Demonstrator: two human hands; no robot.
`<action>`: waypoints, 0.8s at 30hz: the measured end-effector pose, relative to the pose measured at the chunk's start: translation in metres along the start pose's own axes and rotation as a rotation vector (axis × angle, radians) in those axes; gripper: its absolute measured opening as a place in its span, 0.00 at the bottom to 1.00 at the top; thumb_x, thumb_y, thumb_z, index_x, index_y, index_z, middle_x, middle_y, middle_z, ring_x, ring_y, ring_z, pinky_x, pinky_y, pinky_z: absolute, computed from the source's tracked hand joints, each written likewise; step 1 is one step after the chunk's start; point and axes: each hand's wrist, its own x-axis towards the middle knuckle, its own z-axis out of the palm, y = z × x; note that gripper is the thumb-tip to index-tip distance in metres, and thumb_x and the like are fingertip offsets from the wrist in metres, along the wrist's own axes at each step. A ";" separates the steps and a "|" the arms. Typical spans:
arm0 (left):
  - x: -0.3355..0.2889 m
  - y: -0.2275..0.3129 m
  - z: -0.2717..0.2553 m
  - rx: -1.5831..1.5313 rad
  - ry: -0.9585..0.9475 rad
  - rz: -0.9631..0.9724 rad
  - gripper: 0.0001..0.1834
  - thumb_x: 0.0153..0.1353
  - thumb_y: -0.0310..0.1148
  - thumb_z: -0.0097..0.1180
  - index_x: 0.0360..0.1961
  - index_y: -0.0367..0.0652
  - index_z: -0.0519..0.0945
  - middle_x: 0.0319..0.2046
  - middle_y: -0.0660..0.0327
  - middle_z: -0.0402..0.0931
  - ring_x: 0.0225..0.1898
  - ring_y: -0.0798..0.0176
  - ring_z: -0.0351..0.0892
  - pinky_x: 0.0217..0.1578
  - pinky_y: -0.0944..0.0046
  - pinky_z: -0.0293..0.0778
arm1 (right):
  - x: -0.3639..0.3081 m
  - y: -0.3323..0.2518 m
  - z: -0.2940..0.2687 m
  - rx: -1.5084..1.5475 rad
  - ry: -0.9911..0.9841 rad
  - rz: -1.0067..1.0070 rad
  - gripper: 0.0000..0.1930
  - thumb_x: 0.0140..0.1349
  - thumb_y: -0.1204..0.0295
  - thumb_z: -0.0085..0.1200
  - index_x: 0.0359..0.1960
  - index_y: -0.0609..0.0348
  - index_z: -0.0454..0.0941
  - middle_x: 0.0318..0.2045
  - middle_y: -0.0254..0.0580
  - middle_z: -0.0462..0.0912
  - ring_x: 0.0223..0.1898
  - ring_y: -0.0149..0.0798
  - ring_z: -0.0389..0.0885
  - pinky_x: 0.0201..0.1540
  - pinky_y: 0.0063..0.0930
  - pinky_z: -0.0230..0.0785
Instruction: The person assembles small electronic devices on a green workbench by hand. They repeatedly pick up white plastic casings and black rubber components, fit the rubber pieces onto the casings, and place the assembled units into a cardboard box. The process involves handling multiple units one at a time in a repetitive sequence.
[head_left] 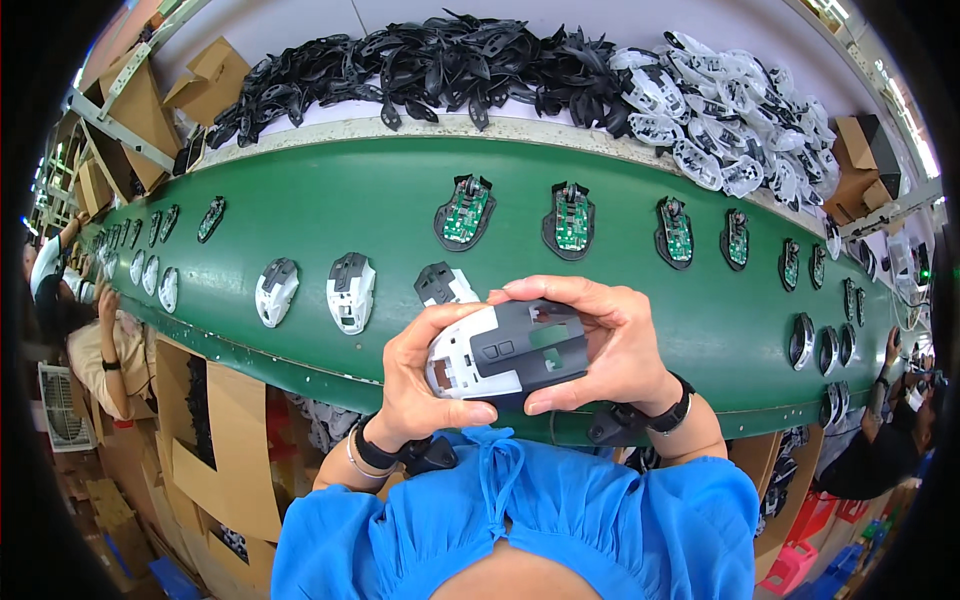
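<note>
Between my hands, above the belt's near edge, is a white and dark grey computer mouse top shell (505, 350) with rectangular cutouts. My left hand (412, 372) grips its white end, with fingers and thumb closed round the edge. My right hand (622, 345) clasps the dark grey end, thumb along the near side and fingers over the far side. Just beyond my left hand lies another mouse shell (446, 284), partly covered by the hands. Two more white and grey shells, a left one (277, 293) and a right one (350, 292), rest on the belt farther left.
Mouse bases with green circuit boards (465, 213) stand in a row along the green conveyor belt (330, 185). Black plastic parts (400, 70) and white shells (720, 120) are heaped on the far ledge. Cardboard boxes (225, 440) stand below; co-workers sit at both sides.
</note>
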 end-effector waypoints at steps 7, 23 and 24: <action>0.029 -0.026 -0.017 0.126 0.007 0.130 0.44 0.42 0.42 0.71 0.61 0.38 0.67 0.61 0.50 0.63 0.65 0.53 0.59 0.64 0.53 0.55 | 0.024 0.006 0.000 -0.041 0.099 0.058 0.38 0.41 0.74 0.74 0.58 0.63 0.70 0.54 0.44 0.76 0.56 0.36 0.74 0.61 0.32 0.64; 0.026 -0.066 -0.070 -0.927 0.302 -0.433 0.28 0.56 0.37 0.53 0.58 0.40 0.69 0.54 0.47 0.72 0.49 0.53 0.77 0.53 0.50 0.73 | 0.212 0.119 -0.087 -0.900 0.075 0.090 0.17 0.53 0.66 0.62 0.42 0.61 0.82 0.34 0.45 0.84 0.35 0.39 0.83 0.41 0.32 0.74; 0.024 -0.067 -0.071 -0.936 0.294 -0.415 0.28 0.56 0.37 0.53 0.58 0.39 0.69 0.54 0.46 0.72 0.49 0.52 0.77 0.54 0.50 0.73 | 0.232 0.139 -0.105 -0.934 0.144 0.144 0.17 0.52 0.65 0.62 0.42 0.61 0.82 0.35 0.47 0.85 0.36 0.41 0.83 0.42 0.32 0.74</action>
